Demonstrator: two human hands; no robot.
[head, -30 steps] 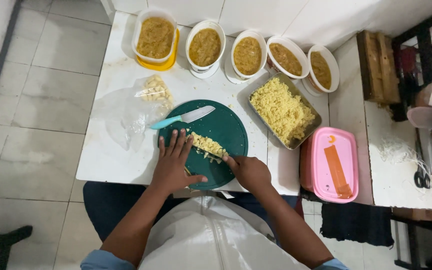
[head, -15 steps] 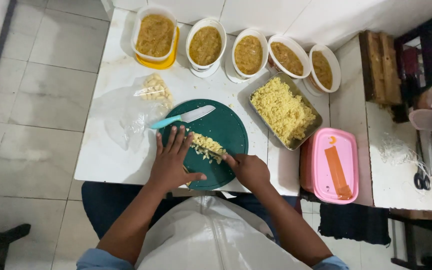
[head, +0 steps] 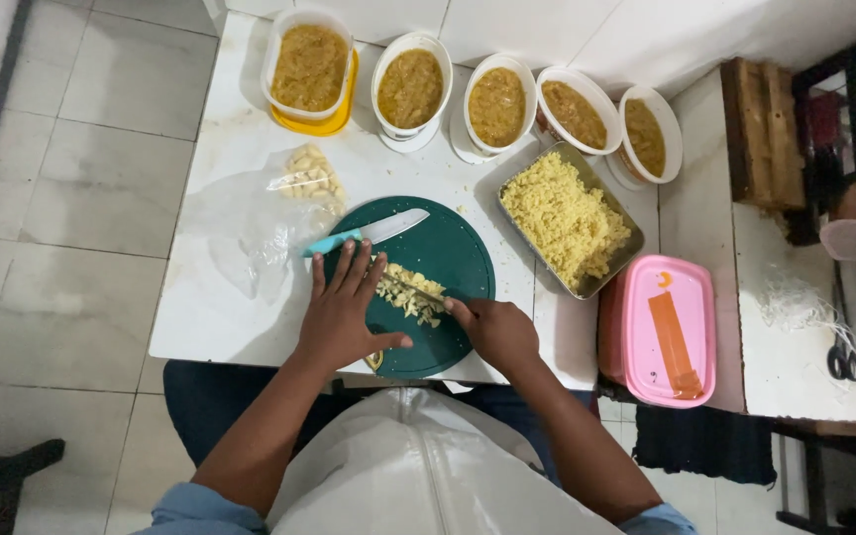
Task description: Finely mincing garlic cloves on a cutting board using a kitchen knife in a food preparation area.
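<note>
A white stone table point(head: 250, 307) holds a round dark green cutting board point(head: 458, 260) near the person. On the right sits a metal tray point(head: 601, 282) of yellow chopped bits, with a pink lidded box point(head: 668, 332) beside it. The left hand point(head: 341, 315) lies flat on the board, fingers spread, touching a small pile of pale chopped pieces point(head: 410, 293). The right hand point(head: 495, 330) is closed around a thin knife point(head: 418, 290) on the pile. A teal-handled knife point(head: 364, 234) lies on the board's far edge.

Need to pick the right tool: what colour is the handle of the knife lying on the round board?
Turquoise handle, pale blade: the knife lies at the dark green board's upper left edge, clearest in the head view.
</note>
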